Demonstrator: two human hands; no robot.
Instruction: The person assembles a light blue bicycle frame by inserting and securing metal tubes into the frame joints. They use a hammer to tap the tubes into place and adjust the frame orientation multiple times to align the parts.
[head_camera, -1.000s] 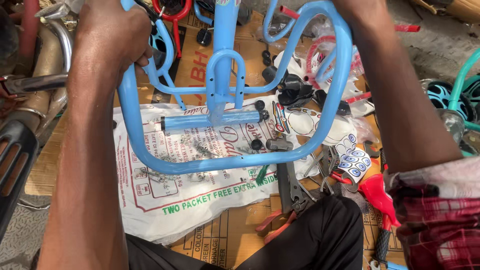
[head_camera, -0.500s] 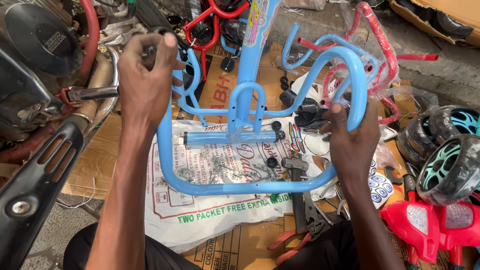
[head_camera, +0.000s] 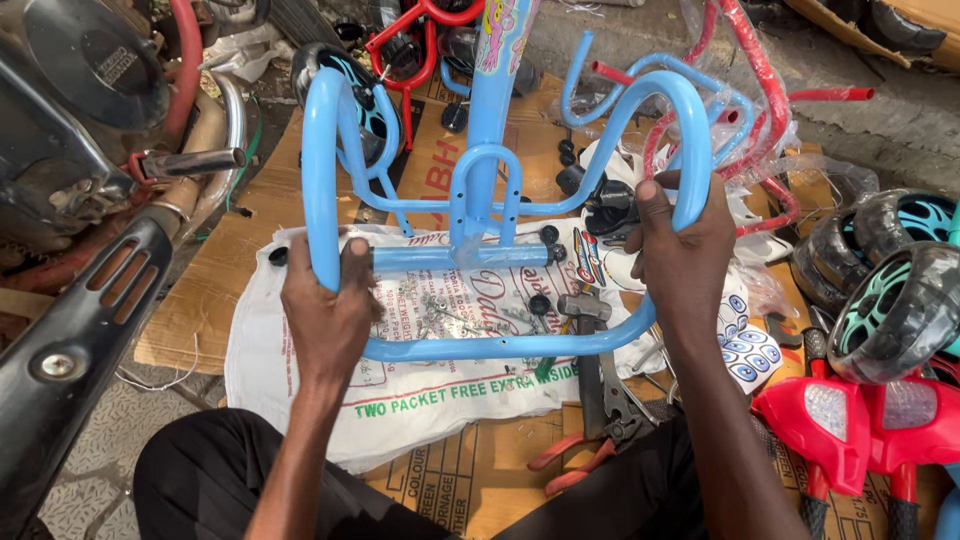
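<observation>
A light blue tubular tricycle frame (head_camera: 470, 345) stands in front of me over a white printed sack (head_camera: 420, 395). My left hand (head_camera: 330, 310) grips the frame's left upright tube near its lower bend. My right hand (head_camera: 680, 250) grips the right looped tube. The frame's central post (head_camera: 492, 100) rises away from me. Small screws and black caps (head_camera: 540, 303) lie on the sack under the frame.
A motorcycle (head_camera: 90, 200) with its exhaust stands close at left. Red and blue frame tubes (head_camera: 760, 110) lie behind. Black wheels with teal rims (head_camera: 890, 300) and red plastic parts (head_camera: 850, 420) sit at right. A hammer (head_camera: 585, 330) and red-handled pliers (head_camera: 590, 450) rest on the cardboard.
My left hand has slid down from the top of the left tube to its lower part. The right hand has shifted up the right loop, and the frame sits lower and steadier.
</observation>
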